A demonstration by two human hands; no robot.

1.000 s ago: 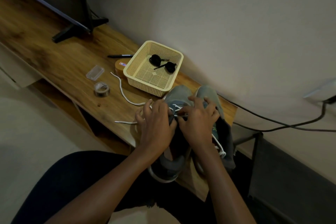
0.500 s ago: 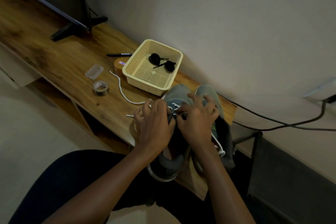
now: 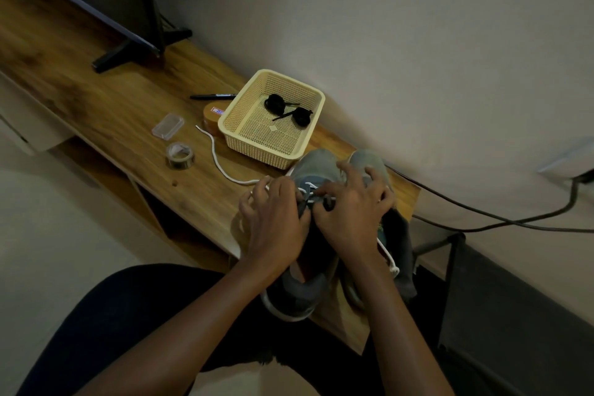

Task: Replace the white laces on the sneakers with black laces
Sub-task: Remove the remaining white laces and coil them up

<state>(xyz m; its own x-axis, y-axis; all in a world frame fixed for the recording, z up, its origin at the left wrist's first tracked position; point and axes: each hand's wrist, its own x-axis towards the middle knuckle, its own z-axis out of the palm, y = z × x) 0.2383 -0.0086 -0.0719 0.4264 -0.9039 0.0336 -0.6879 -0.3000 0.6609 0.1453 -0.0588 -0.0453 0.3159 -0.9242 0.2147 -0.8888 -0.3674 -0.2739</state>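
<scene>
Two sneakers (image 3: 310, 167) at surface (image 3: 128, 112) edge. Your left hand (image 3: 276, 222), right hand (image 3: 350, 215): fingers pinch white lace (image 3: 214, 154) at eyelets. Lace soft, limp, light; grip close to eyelet, pull steadily. Black laces (image 3: 275, 103) coiled in basket (image 3: 226, 120).

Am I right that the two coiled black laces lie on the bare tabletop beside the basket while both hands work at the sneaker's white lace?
Not quite. The head view shows the coiled black laces lying inside the cream basket, not on the tabletop beside it. The left hand and right hand do work at the white lace on the sneaker.
</scene>
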